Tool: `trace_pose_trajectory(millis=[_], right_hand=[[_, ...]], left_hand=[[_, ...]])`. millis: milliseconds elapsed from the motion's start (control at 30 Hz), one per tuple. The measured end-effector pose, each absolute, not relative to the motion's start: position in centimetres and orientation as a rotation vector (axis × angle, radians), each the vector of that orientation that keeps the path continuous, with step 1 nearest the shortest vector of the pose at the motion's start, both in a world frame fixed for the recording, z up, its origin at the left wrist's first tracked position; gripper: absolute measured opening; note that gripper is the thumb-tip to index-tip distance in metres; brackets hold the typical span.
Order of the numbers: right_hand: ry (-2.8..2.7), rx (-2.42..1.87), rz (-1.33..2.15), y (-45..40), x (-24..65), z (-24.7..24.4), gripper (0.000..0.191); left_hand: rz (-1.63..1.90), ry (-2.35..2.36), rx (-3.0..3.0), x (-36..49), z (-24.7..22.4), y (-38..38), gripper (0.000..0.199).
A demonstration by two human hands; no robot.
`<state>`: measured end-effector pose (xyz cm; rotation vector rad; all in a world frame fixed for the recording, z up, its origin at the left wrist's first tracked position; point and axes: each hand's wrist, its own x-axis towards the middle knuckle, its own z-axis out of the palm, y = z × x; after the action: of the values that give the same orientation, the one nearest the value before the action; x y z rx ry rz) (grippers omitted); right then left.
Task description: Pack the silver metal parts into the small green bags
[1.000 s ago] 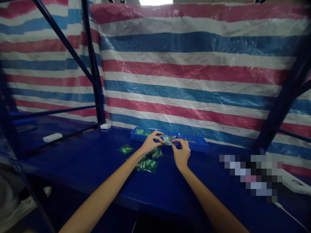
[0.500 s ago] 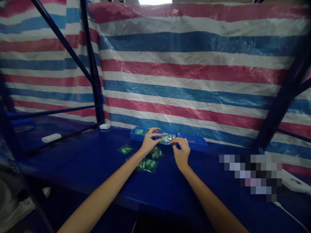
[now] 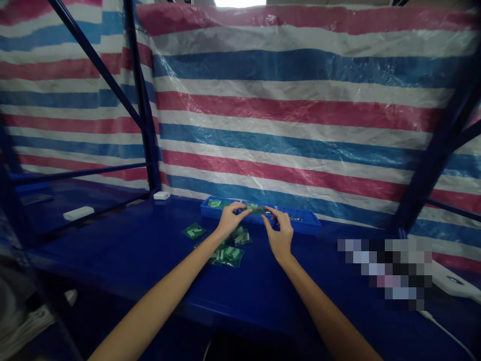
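Packet [image 3: 255, 207] ran sideways just below the frame's centre, left end pinched by the left hand [image 3: 230, 219]; right hand [image 3: 281, 231] at its other end, grip unclear to me.

The head camera looks forward (tilted down) over the blue tabletop [image 3: 143, 245].
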<state>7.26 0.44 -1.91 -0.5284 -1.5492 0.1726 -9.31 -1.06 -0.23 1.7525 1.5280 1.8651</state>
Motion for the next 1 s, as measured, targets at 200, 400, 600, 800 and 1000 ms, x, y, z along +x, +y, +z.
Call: trace_pose_trajectory(millis=[200, 400, 600, 800, 1000], right_hand=[[-1.583, -0.551, 0.227, 0.0, 7.0, -1.9, 0.024], [-1.666, -0.542, 0.252, -0.5, 6.9, -2.0, 0.021], [-1.729, -0.537, 0.263, -0.5, 6.8, -2.3, 0.020], [-1.851, -0.568, 0.288, -0.3, 6.6, -2.8, 0.021], [-1.961, -0.617, 0.292, -0.3, 6.6, -3.0, 0.023]], left_hand=[[2.267, 1.781, 1.122, -13.8, -0.4, -0.5, 0.033], [2.092, 2.210, 1.345, -15.9, -0.9, -0.5, 0.029], [1.691, 2.441, 1.747, -15.6, -1.6, 0.0, 0.034], [1.365, 2.548, 1.968, -15.5, -1.9, 0.1, 0.036], [1.176, 2.607, 2.004, -15.6, -2.4, 0.1, 0.028]])
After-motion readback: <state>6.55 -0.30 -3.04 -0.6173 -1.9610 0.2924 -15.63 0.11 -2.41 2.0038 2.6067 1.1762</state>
